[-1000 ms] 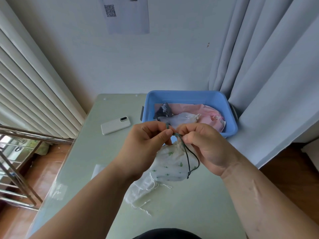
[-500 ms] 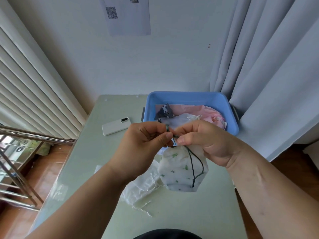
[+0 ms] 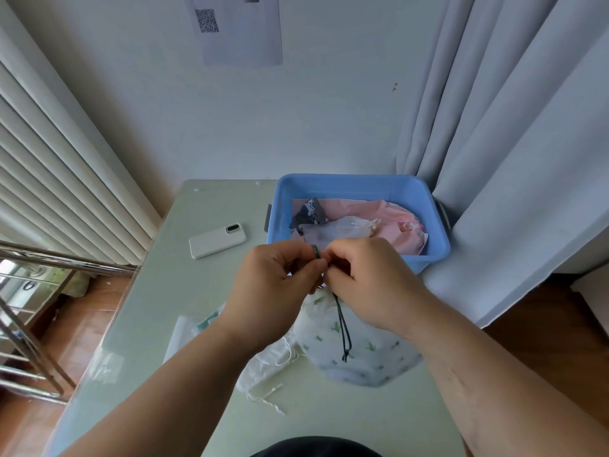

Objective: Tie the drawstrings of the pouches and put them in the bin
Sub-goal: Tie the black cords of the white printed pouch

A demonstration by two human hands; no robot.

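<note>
Just above the counter (image 3: 197, 291), in front of the blue bin (image 3: 362, 183): tying the dark drawstring (image 3: 344, 328) of a white pouch with green print (image 3: 359, 354).

Pinches the cord at the pouch's mouth with both grips, left grip (image 3: 276, 291) and right grip (image 3: 372, 282) touching, fingers curled tight, one loop of cord round a left fingertip; lets two strands hang down the pouch's front to a knotted end. Under the left wrist, flat on the counter: sheer white pouch (image 3: 263, 364) with loose pale strings. Inside the bin: pink pouch (image 3: 395, 222), dark patterned pouch (image 3: 309, 212), gauzy pouch (image 3: 339, 229). Left of the bin: white phone (image 3: 217, 240). Behind: pale curtain (image 3: 510, 127), slatted blinds (image 3: 66, 159).
</note>
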